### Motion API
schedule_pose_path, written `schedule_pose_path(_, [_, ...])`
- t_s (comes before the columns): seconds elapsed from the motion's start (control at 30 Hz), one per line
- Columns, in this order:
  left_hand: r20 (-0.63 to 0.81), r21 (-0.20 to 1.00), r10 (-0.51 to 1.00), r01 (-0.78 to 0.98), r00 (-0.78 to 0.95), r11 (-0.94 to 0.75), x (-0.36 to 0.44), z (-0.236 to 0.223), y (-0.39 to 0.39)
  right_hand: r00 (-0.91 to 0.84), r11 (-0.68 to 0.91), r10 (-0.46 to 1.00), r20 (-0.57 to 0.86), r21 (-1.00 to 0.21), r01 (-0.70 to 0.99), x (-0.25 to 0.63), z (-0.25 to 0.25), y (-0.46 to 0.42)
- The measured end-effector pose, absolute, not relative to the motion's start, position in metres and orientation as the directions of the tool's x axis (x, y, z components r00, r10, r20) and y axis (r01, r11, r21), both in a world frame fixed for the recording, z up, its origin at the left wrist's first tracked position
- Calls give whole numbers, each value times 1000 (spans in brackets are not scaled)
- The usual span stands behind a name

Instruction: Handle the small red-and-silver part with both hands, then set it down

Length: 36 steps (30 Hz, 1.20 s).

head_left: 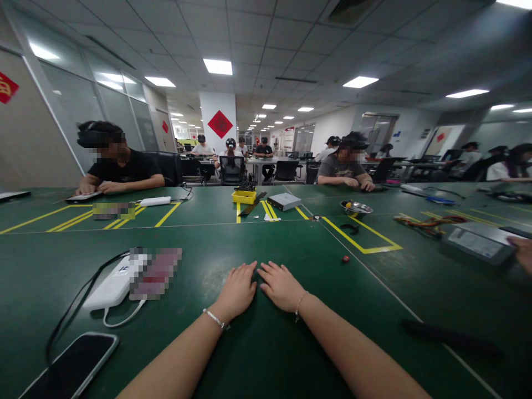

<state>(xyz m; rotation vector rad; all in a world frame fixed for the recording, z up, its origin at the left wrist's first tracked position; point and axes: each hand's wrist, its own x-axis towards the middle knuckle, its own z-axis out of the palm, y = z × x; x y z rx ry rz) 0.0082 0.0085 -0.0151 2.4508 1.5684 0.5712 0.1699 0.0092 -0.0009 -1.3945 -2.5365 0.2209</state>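
My left hand (238,292) lies palm down on the green table (199,360), fingers stretched out and holding nothing. Beside it, my right hand (281,286) rests the same way, its fingers extended and the fingertips of both hands almost meeting. Left of my hands are a white power bank (114,285) with cables and a blurred-out flat item (155,274) against it. A dark-screened phone (70,368) lies nearer to me at the left. On the right, a small reddish object (345,259) sits on the tabletop.
Ahead stand a yellow bin (244,197), a grey metal box (284,201) and a metal bowl (356,208). A power supply unit (477,242) with coloured wires is at right, a person's hand touching it. A dark elongated object (451,337) lies nearer. People sit across the table.
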Motion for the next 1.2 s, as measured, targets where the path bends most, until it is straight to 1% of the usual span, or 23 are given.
schedule_pose_path(0.07, [230, 367, 897, 820, 378, -440, 8, -14, 8, -513, 530, 848, 134, -233, 815, 178, 1, 11])
schedule_pose_path(0.13, [229, 393, 894, 804, 384, -446, 7, -13, 9, -410, 446, 891, 197, -202, 872, 199, 7, 19])
schedule_pose_path(0.17, [225, 404, 895, 799, 385, -445, 7, -13, 9, -316, 362, 918, 239, -180, 915, 214, 10, 24])
schedule_pose_path(0.23, [214, 415, 899, 798, 382, -437, 6, -13, 9, -81, 129, 947, 312, -135, 982, 250, 13, 33])
schedule_pose_path(0.3, [206, 412, 902, 802, 379, -432, 6, -14, 10, 135, -110, 929, 345, -92, 990, 288, 13, 38])
schedule_pose_path(0.37, [207, 403, 902, 807, 378, -431, 6, -15, 10, 276, -262, 911, 308, -86, 961, 319, 9, 41])
schedule_pose_path(0.43, [207, 395, 902, 811, 380, -432, 6, -15, 10, 350, -335, 908, 231, -102, 936, 341, 4, 42])
schedule_pose_path(0.5, [198, 390, 904, 815, 380, -428, 6, -14, 9, 385, -368, 909, 162, -122, 922, 351, 0, 43])
schedule_pose_path(0.6, [188, 392, 905, 816, 381, -425, 6, -12, 9, 410, -394, 905, 116, -139, 908, 352, -1, 45])
schedule_pose_path(0.8, [183, 400, 909, 817, 374, -416, 7, -9, 8, 427, -398, 890, 163, -179, 900, 346, 2, 46])
schedule_pose_path(1.2, [182, 382, 911, 827, 370, -413, 8, -8, 7, 477, -427, 865, 157, -271, 863, 344, 1, 46])
